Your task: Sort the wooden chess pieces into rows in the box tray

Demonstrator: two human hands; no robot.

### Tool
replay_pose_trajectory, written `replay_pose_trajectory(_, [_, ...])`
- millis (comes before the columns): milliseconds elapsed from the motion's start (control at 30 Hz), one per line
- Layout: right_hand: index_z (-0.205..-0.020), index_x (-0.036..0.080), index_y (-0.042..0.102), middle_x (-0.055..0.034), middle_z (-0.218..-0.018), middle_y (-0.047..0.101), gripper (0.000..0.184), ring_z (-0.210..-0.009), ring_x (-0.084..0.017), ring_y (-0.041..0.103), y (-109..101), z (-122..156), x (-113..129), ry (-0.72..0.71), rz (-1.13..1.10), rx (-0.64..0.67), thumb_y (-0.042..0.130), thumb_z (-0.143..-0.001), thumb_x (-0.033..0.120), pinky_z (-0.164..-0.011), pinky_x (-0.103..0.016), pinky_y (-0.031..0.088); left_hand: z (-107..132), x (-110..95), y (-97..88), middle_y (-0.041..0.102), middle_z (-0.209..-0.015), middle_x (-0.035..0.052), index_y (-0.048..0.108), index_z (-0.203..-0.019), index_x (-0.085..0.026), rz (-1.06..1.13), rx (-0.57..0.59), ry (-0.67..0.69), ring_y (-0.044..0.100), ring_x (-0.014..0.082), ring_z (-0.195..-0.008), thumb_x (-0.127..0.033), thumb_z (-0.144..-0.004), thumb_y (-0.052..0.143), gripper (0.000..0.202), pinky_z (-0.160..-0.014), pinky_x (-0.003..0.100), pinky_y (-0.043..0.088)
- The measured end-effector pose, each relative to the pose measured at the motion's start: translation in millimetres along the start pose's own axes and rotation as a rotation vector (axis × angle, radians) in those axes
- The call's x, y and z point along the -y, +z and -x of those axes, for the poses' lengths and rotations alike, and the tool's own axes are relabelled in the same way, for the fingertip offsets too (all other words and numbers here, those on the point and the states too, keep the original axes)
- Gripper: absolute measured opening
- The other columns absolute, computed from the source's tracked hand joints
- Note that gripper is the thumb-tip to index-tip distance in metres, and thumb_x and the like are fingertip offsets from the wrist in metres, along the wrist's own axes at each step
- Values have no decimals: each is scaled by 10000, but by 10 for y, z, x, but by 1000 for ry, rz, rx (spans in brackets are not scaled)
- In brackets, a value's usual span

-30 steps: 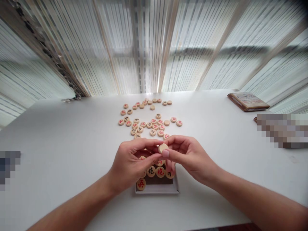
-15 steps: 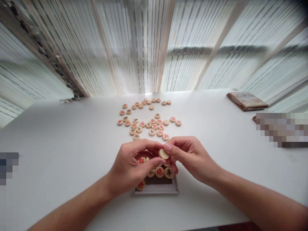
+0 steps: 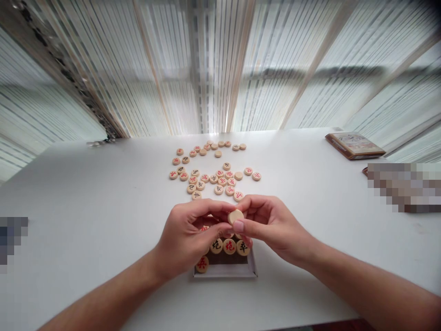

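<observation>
Between my two hands is a round wooden Chinese chess piece (image 3: pixel 235 216), its blank side facing me. My left hand (image 3: pixel 195 236) pinches it from the left with thumb and fingers, while my right hand (image 3: pixel 267 223) grips its right side, thumb on the lower edge. Below them lies a shallow open box (image 3: pixel 225 272) with a dark inside. Chess pieces stand in rows in it, among them a red cannon piece (image 3: pixel 229 247) and a black soldier piece (image 3: pixel 243 248); a red soldier piece (image 3: pixel 202 264) is in the nearest row. My hands hide the box's far part.
Many loose chess pieces (image 3: pixel 218 189) are scattered on the white table (image 3: pixel 103 207) beyond my hands, some face down. A flat brown printed box (image 3: pixel 356 145) lies at the far right, near a blurred-out item (image 3: pixel 406 188). Blinds (image 3: pixel 193 69) hang behind the table.
My right thumb has slid from the top of the blank piece down to its lower edge. The piece has shifted up slightly. Both hands otherwise stay above the box.
</observation>
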State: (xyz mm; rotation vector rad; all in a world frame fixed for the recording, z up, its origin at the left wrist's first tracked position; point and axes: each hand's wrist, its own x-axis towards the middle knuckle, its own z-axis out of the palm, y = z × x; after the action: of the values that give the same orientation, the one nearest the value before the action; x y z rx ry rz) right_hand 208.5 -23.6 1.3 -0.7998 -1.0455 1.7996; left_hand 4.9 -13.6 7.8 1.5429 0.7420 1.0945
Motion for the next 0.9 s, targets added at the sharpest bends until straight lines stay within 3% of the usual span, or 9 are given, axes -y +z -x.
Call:
replay_pose_trajectory(100, [-795, 141, 766, 12, -640, 700, 338, -552, -80, 583, 30, 8, 31, 39, 10, -43, 1053, -634, 221, -506, -169, 477, 9, -9, 2, 867, -914, 54, 857, -1055, -169, -89, -7, 51, 839, 189, -814, -66, -852, 859, 227, -776, 236, 703])
replay_pose_trajectory(333, [-781, 140, 781, 0, -631, 708, 303, -531, -83, 582, 39, 33, 48, -15, 45, -39, 1038, -669, 253, -493, -180, 470, 15, -40, 6, 875, -926, 87, 854, -1063, -171, -121, 33, 108, 845, 204, -784, -108, -900, 839, 176, -746, 259, 710])
replay_pose_trajectory(600, [-877, 147, 816, -17, -666, 732, 211, -558, -106, 639, 37, 53, 44, -122, 154, 4, 947, -822, 302, -531, -207, 535, 14, -7, -21, 856, -869, 81, 847, -1038, -145, -51, 7, 39, 823, 197, -745, -153, -828, 913, 220, -711, 256, 703])
replay_pose_trajectory(900, [-1096, 182, 875, -70, -752, 804, 240, -646, -157, 740, -27, 23, 18, -269, 241, 17, 787, -993, 381, -636, -276, 653, -47, -48, -2, 836, -855, 58, 818, -991, -145, 129, -50, -91, 798, 156, -721, -153, -884, 862, 115, -678, 221, 688])
